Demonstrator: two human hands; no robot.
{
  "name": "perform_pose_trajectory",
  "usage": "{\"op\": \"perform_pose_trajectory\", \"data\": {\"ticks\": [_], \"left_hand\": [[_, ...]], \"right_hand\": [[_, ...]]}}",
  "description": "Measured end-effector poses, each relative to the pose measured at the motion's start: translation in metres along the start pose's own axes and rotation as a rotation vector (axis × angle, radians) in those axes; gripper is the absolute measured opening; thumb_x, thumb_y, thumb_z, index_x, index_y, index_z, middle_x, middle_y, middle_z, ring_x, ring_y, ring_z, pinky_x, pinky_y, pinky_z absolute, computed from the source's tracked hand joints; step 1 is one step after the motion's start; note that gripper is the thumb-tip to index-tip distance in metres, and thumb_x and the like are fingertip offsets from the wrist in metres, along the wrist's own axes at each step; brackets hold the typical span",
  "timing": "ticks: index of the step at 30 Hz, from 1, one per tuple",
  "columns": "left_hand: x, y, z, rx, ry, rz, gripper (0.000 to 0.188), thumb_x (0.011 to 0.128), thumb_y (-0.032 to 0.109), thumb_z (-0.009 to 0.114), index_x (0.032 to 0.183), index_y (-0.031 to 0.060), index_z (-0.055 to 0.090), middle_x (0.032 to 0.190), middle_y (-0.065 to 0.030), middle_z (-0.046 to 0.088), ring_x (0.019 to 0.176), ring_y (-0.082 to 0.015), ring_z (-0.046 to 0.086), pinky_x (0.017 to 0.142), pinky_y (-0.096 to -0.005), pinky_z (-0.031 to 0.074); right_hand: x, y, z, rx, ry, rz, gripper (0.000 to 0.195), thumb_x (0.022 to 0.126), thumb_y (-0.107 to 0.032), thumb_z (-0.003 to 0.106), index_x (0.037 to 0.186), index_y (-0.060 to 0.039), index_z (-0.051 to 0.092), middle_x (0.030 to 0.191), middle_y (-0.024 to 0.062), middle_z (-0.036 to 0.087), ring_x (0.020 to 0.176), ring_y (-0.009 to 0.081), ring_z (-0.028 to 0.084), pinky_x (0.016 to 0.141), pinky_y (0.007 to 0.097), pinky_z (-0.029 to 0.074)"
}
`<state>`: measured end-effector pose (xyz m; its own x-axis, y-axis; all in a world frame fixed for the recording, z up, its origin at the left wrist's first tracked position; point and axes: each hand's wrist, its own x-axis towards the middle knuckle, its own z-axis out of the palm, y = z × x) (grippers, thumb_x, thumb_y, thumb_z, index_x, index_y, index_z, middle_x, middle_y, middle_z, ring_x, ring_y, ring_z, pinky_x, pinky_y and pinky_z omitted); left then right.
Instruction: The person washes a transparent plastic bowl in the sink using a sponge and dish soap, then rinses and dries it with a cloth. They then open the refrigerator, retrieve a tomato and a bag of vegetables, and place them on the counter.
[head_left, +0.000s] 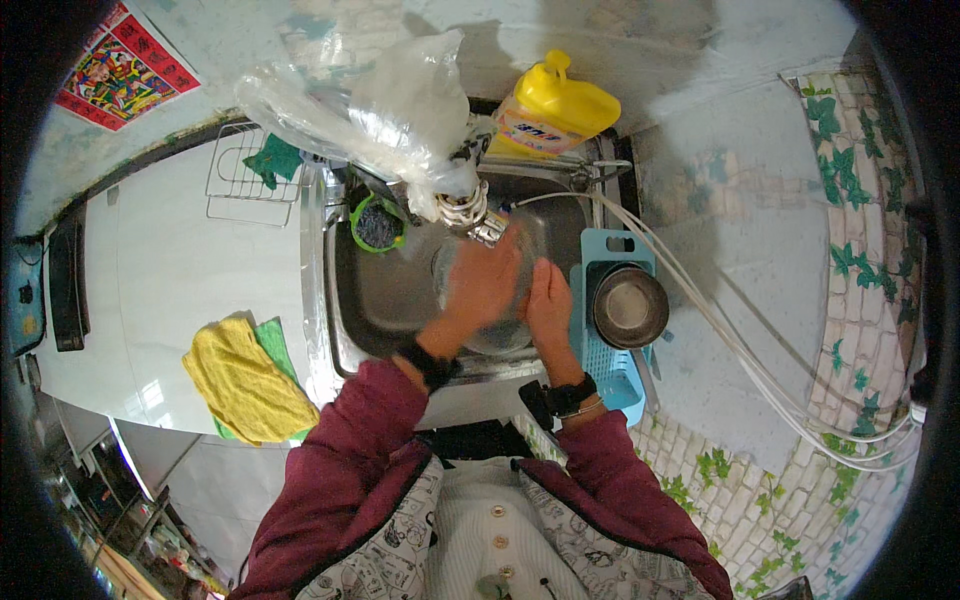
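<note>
A stainless steel sink (375, 300) lies before me. In it is a clear round lid or dish (448, 264), partly hidden by my hands; its exact kind is hard to make out. My left hand (484, 279) is spread over it, blurred by motion, just below the metal faucet (489, 227). Whether those fingers hold anything is not visible. On the right side, my right hand (549, 300) has its fingers curled at the clear item's edge and appears to grip it. A green-rimmed strainer (377, 223) sits at the sink's back left.
Plastic bags (409, 97) hang over the faucet. A yellow jug (559, 105) stands behind the sink. At right, a small pan (631, 307) rests on a blue plastic drain basket (616, 375), near white hoses (690, 281). Left are a wire rack (244, 210) and a yellow cloth (244, 382).
</note>
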<state>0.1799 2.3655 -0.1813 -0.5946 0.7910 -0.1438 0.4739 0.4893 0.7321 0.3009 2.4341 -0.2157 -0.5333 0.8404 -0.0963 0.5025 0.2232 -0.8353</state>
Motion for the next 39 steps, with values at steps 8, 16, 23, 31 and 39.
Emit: {"op": "perform_pose_trajectory", "data": {"ticks": [8, 16, 23, 31, 39], "left_hand": [[-0.018, -0.007, 0.019, 0.097, -0.001, 0.172, 0.051, 0.09, 0.023, 0.053, 0.139, 0.0114, 0.042, 0.145, -0.0137, 0.04, 0.126, -0.0358, 0.046, 0.105, -0.0494, 0.036], [-0.088, -0.048, 0.049, 0.097, 0.372, 0.17, 0.055, 0.088, 0.013, 0.055, 0.141, 0.0043, 0.04, 0.15, -0.0147, 0.03, 0.141, -0.0359, 0.024, 0.113, -0.0486, 0.021], [-0.029, -0.131, 0.062, -0.745, 0.514, -0.159, 0.046, 0.099, 0.032, 0.038, 0.134, 0.0037, 0.047, 0.14, -0.0172, 0.043, 0.128, -0.0343, 0.043, 0.106, -0.042, 0.036], [0.004, -0.114, -0.004, -1.11, -0.165, -0.278, 0.051, 0.102, 0.04, 0.033, 0.137, 0.0049, 0.044, 0.129, -0.0142, 0.054, 0.116, -0.0273, 0.054, 0.099, -0.0401, 0.043], [-0.004, -0.13, 0.075, -0.167, 0.326, 0.232, 0.053, 0.101, 0.035, 0.036, 0.137, -0.0034, 0.039, 0.142, -0.0256, 0.038, 0.133, -0.0422, 0.033, 0.111, -0.0468, 0.027]], "right_hand": [[0.014, 0.007, -0.001, 0.464, -0.05, 0.306, 0.039, 0.102, -0.037, 0.039, 0.088, -0.0055, 0.058, 0.073, 0.0107, 0.062, 0.068, 0.0293, 0.059, 0.062, 0.0408, 0.045], [0.016, 0.015, 0.001, 1.013, 0.213, 0.69, 0.037, 0.103, -0.036, 0.037, 0.076, -0.0122, 0.046, 0.057, -0.0008, 0.038, 0.05, 0.0179, 0.04, 0.049, 0.0357, 0.038], [-0.003, 0.016, -0.022, 0.99, -0.087, 0.633, 0.044, 0.101, -0.043, 0.04, 0.068, -0.0147, 0.038, 0.053, -0.0015, 0.034, 0.044, 0.013, 0.031, 0.043, 0.0299, 0.028], [-0.004, -0.032, -0.056, 0.314, -0.139, 0.249, 0.043, 0.101, -0.044, 0.04, 0.072, -0.0119, 0.046, 0.054, -0.0013, 0.042, 0.042, 0.0121, 0.038, 0.043, 0.0281, 0.033], [0.01, -0.045, -0.03, -0.318, -0.259, -0.209, 0.035, 0.097, -0.035, 0.048, 0.081, -0.0047, 0.052, 0.068, 0.0163, 0.061, 0.062, 0.0348, 0.06, 0.057, 0.0448, 0.047]]}}
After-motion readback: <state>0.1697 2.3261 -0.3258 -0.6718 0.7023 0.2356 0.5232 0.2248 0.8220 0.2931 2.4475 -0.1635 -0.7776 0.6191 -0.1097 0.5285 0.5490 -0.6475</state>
